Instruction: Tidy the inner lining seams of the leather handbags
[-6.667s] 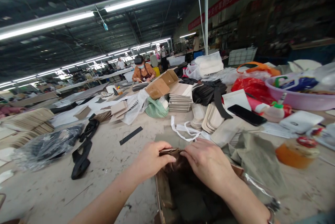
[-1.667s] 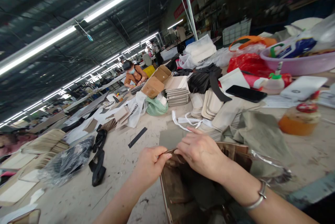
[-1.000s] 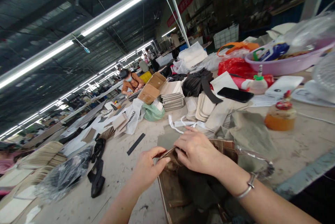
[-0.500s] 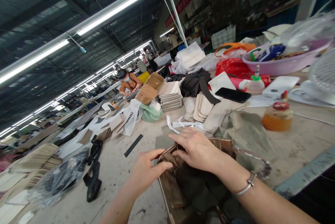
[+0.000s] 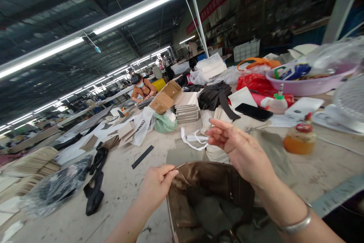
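A brown bag point(image 5: 209, 176) with a dark lining stands with its mouth up at the table's near edge. My left hand point(image 5: 155, 188) pinches the bag's rim at its far left corner, thumb against fingers. Above the far right side of the bag, my right hand point(image 5: 241, 148) is lifted off it, with its fingers apart and slightly bent and nothing seen in them. A bracelet point(image 5: 297, 224) circles my right wrist. Inside the bag the dark cloth lies loosely folded, and its bottom is hard to make out.
On the table point(image 5: 122, 190) are a black strip point(image 5: 142, 156), black straps point(image 5: 95, 193), stacked panels point(image 5: 187, 108), a black phone point(image 5: 254, 112), a bottle of orange liquid point(image 5: 299, 142) and a purple basin point(image 5: 307, 85). A co-worker point(image 5: 143, 88) sits farther back.
My right hand has come out of the bag's mouth and risen to the right. My left hand has shifted slightly left and now pinches the rim's corner. The bag's mouth is more exposed.
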Action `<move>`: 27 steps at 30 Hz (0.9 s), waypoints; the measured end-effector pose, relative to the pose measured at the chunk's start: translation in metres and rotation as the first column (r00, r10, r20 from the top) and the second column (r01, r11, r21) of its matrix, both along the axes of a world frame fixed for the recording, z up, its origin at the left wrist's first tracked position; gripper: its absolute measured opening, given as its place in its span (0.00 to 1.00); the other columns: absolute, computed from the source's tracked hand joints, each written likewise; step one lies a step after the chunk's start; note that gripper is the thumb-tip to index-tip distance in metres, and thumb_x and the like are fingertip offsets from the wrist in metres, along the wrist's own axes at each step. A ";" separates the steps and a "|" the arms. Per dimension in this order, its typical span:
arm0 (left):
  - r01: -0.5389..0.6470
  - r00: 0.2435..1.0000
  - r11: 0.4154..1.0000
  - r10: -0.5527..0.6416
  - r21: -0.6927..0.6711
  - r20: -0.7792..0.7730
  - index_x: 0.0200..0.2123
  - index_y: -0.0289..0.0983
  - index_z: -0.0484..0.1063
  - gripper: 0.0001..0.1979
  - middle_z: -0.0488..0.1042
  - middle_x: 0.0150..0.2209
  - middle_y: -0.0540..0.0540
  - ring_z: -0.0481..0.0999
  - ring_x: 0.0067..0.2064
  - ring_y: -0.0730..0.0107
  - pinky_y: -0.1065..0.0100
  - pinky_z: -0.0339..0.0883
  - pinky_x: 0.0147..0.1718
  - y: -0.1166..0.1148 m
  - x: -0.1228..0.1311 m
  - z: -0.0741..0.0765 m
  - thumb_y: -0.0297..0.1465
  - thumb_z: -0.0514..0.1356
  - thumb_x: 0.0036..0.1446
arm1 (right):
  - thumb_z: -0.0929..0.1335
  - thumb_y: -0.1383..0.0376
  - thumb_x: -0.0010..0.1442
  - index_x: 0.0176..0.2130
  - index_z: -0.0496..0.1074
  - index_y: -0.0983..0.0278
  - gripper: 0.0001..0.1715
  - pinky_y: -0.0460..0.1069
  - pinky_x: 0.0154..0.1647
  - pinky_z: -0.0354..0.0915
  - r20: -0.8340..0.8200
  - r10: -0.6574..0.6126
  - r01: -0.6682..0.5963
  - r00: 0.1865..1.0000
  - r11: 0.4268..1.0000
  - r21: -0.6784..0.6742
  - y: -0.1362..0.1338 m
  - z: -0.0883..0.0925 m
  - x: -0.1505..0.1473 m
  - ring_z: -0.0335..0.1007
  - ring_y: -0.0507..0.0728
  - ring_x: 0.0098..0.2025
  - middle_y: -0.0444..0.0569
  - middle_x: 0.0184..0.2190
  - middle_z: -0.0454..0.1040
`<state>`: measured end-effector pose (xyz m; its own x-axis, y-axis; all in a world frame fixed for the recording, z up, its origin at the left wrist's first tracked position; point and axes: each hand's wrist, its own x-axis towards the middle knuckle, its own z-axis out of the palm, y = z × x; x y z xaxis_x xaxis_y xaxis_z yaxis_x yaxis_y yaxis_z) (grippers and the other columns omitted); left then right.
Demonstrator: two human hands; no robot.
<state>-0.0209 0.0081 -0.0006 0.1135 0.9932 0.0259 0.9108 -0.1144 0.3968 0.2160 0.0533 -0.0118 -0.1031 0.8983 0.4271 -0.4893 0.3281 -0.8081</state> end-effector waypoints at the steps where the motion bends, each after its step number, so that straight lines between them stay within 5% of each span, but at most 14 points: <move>1: -0.003 1.000 1.000 0.003 0.008 -0.003 0.21 0.37 0.69 0.17 0.65 0.19 0.53 0.64 0.24 0.72 0.72 0.52 0.26 -0.001 0.000 -0.001 0.36 0.51 0.59 | 0.60 0.52 0.64 0.52 0.69 0.61 0.23 0.55 0.45 0.70 -0.013 -0.049 0.049 0.999 0.999 -0.015 0.000 0.003 0.006 0.72 0.57 0.44 0.52 0.41 0.75; 7: -0.005 1.000 1.000 0.005 0.012 0.006 0.22 0.38 0.69 0.16 0.63 0.19 0.52 0.64 0.25 0.72 0.72 0.52 0.26 0.000 -0.002 -0.009 0.36 0.50 0.59 | 0.62 0.50 0.61 0.47 0.72 0.60 0.22 0.51 0.38 0.70 0.033 -0.299 0.299 0.954 0.954 -0.013 0.002 0.008 0.043 0.72 0.57 0.40 0.51 0.37 0.75; 15: -0.005 1.000 0.999 0.005 0.035 -0.009 0.27 0.38 0.72 0.14 0.71 0.22 0.50 0.69 0.28 0.69 0.71 0.53 0.29 0.006 -0.006 -0.015 0.33 0.50 0.58 | 0.69 0.48 0.54 0.45 0.74 0.65 0.28 0.48 0.33 0.69 0.066 -0.449 0.447 0.891 0.845 -0.294 0.001 -0.035 0.100 0.71 0.54 0.33 0.51 0.35 0.75; 21: 0.011 0.999 0.997 -0.013 0.080 0.030 0.28 0.38 0.73 0.13 0.74 0.24 0.49 0.71 0.30 0.67 0.71 0.55 0.30 -0.008 -0.021 -0.009 0.33 0.50 0.57 | 0.73 0.50 0.47 0.45 0.75 0.66 0.30 0.48 0.36 0.71 0.294 -0.440 0.529 0.849 0.707 -0.470 -0.058 -0.091 0.135 0.71 0.54 0.30 0.50 0.33 0.76; 27: 0.027 0.999 0.998 -0.025 0.064 -0.029 0.29 0.40 0.72 0.14 0.73 0.23 0.51 0.71 0.29 0.66 0.71 0.54 0.29 -0.040 -0.051 0.004 0.36 0.50 0.58 | 0.71 0.49 0.47 0.47 0.73 0.68 0.33 0.51 0.37 0.71 0.528 -0.396 0.633 0.751 0.659 -0.405 -0.109 -0.116 0.147 0.73 0.57 0.31 0.52 0.33 0.77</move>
<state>-0.0715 -0.0321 0.0030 0.1407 0.9863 0.0861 0.9178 -0.1625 0.3623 0.3633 -0.0554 -0.1283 0.4113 0.9060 -0.0999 -0.0079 -0.1060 -0.9943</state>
